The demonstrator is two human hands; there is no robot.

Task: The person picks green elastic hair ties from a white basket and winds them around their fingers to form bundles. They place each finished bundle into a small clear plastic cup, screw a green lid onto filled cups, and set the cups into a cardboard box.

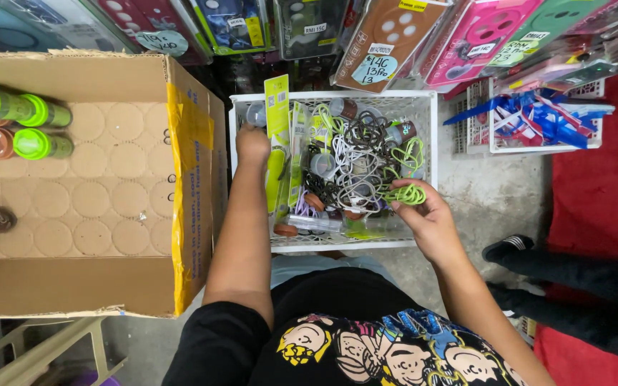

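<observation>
1. The person's left hand reached into the far left part of a white plastic basket, its fingers curled down among the goods; whether it grasped anything there could not be told.
2. The right hand sat at the basket's near right side, its fingers pinched on a coiled green cable.
3. That green cable lay just above the fingertips, over the right part of the basket and touching the heap beneath it.
4. The heap was a tangle of white and dark cables mixed with small round capped tubes.
5. A green and yellow packaged item stood upright just beside the left hand.
6. A large open cardboard box stood to the left, holding a few green-capped bottles at its far left.
7. A second white basket, holding blue and white pieces, stood to the right on the concrete floor.
</observation>
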